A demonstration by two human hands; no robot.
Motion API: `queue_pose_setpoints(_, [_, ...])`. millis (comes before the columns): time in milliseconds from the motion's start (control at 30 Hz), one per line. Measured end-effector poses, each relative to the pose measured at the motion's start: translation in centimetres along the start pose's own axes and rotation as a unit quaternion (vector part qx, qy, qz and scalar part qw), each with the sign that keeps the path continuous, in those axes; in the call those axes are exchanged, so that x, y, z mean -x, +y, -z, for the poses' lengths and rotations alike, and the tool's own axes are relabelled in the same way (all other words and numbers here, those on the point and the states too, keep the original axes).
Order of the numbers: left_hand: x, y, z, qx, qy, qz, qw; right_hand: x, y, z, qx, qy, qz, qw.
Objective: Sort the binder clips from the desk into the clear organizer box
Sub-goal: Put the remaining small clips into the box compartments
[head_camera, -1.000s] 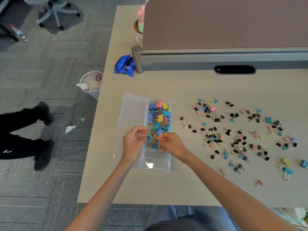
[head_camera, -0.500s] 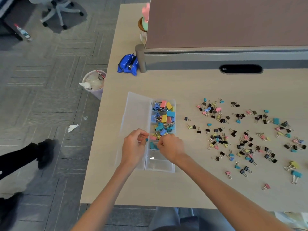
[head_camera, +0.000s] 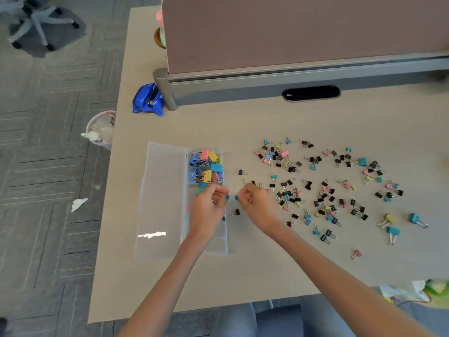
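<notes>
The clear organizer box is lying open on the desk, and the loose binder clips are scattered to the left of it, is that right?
Not quite. The head view shows the loose binder clips scattered to the right of the clear organizer box, not the left. The box does lie open on the desk.

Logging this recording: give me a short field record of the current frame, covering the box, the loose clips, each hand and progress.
organizer box: clear, lid open to the left, on the desk
box contents: larger coloured clips in the far compartments
loose clips: many small ones, black and pastel, scattered right of the box
left hand: above the box, fingers curled, contents unclear
right hand: above the desk just right of the box, fingers curled, contents unclear
progress: most clips not yet sorted
</notes>
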State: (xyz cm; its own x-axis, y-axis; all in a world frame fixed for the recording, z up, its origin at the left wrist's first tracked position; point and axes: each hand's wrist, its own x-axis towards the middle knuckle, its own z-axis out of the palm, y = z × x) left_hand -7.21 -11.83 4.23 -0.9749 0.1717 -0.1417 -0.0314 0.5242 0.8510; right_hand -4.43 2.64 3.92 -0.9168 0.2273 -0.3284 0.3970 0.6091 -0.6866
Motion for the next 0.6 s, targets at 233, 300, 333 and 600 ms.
queue_pose_setpoints(233, [-1.4, 3.5, -7.3, -0.001, -0.041, -0.004, 0.999, -1.3, 5.2, 6.5, -0.014, 0.029, -0.031, 0.999])
queue_pose_setpoints(300, [-1.9, 4.5, -9.7, -0.002, -0.042, 0.005, 0.999, -1.9, 7.0, 8.6, -0.003, 0.025, -0.030, 0.999])
queue_pose_setpoints(333, [-2.1, 4.9, -11.0, 0.001, -0.040, 0.010, 0.999, -2.3, 7.8, 9.7, -0.002, 0.021, -0.027, 0.999])
queue_pose_setpoints(600, [-5.8, 8.4, -20.7, -0.085, 0.063, 0.022, 0.994, -6.0, 16.5, 17.3, 0.043, 0.000, -0.016, 0.999])
